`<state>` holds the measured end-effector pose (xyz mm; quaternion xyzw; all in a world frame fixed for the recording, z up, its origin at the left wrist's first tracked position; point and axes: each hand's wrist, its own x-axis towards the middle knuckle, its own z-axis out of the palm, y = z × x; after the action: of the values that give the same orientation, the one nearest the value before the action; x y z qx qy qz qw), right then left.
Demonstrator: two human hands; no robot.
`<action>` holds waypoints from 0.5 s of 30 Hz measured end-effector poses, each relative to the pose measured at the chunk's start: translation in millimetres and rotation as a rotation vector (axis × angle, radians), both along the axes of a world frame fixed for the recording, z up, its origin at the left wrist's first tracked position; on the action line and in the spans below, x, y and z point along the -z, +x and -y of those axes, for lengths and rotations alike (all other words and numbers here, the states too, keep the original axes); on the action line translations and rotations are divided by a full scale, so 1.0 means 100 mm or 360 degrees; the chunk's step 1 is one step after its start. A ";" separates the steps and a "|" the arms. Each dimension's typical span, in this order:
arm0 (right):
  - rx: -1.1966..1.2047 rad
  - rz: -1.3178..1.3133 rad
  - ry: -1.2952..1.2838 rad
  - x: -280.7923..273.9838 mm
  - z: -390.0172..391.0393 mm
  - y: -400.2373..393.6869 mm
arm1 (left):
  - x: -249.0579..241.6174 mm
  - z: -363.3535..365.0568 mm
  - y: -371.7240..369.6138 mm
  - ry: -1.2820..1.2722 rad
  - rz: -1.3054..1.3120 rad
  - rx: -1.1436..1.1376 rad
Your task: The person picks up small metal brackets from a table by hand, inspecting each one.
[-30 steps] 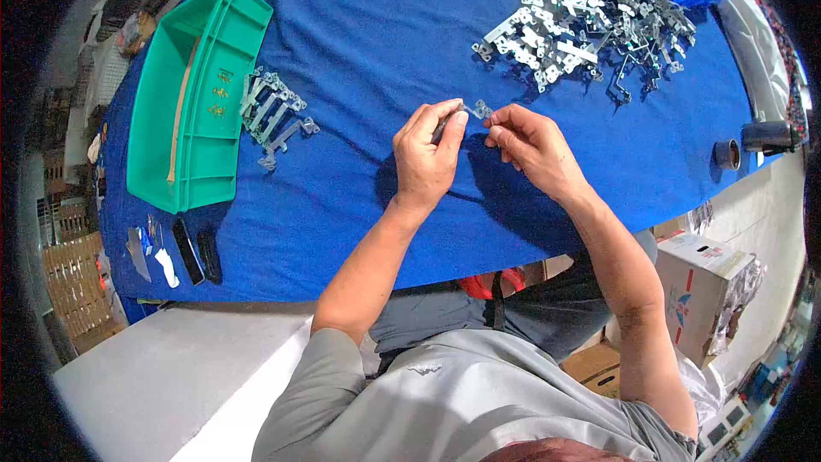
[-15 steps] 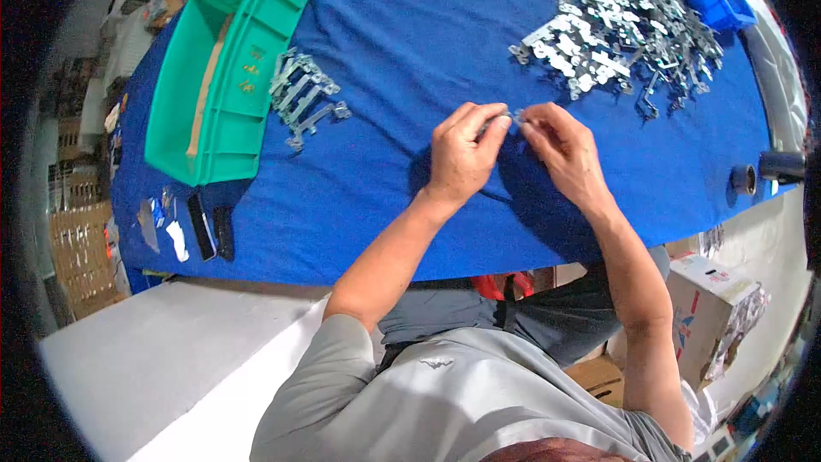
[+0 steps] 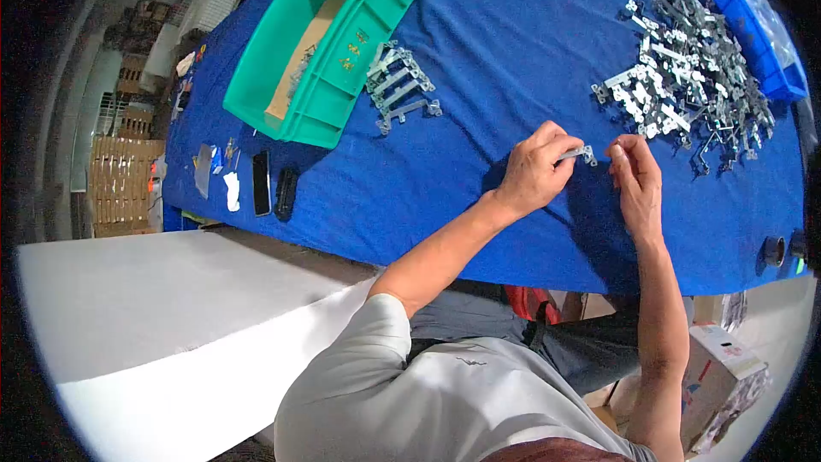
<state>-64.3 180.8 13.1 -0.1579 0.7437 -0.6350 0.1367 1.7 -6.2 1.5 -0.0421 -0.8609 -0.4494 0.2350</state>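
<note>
My left hand [image 3: 537, 166] is closed round a small silver metal bracket [image 3: 585, 152], whose holed end sticks out past the fingertips toward the right. Just beyond that end is my right hand [image 3: 637, 180], apart from the bracket. Its thumb and fingers are pinched together, and whatever may lie between them is too small to make out. Similar metal brackets [image 3: 689, 77] lie in a large loose heap beyond my right hand. To the left, a smaller group of brackets [image 3: 398, 90] lies roughly side by side against a green bin.
The green bin [image 3: 363, 77] holds a strip of cardboard and small parts. A blue tray [image 3: 753, 26] stands behind the heap. On the blue cloth [image 3: 479, 51] are a phone [image 3: 262, 183], a black case [image 3: 286, 195] and, at the right edge, a dark cylinder [image 3: 773, 250].
My hands have drawn apart, and the bracket now shows sticking out of my left hand. The camera has turned, so the table and bin appear farther right.
</note>
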 end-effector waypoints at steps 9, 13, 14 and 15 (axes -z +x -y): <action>-0.0139 -0.0081 0.0060 0.03 0.05 0.06 | -0.13 1.28 0.62 -0.1155 -0.0054 -0.0524; -0.0145 -0.0045 0.0088 0.04 0.06 0.07 | -0.08 1.71 0.72 -0.1337 0.0104 -0.0633; -0.0140 -0.0065 0.0105 0.04 0.07 0.07 | -0.07 1.82 0.70 -0.1401 0.0183 -0.0633; -0.0133 -0.0085 0.0123 0.04 0.07 0.07 | -0.10 1.89 0.65 -0.1404 0.0170 -0.0638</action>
<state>-57.4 173.7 9.6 -0.2004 0.7639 -0.5950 0.1492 66.4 -195.0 11.1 0.0522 -0.9712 0.0110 0.2322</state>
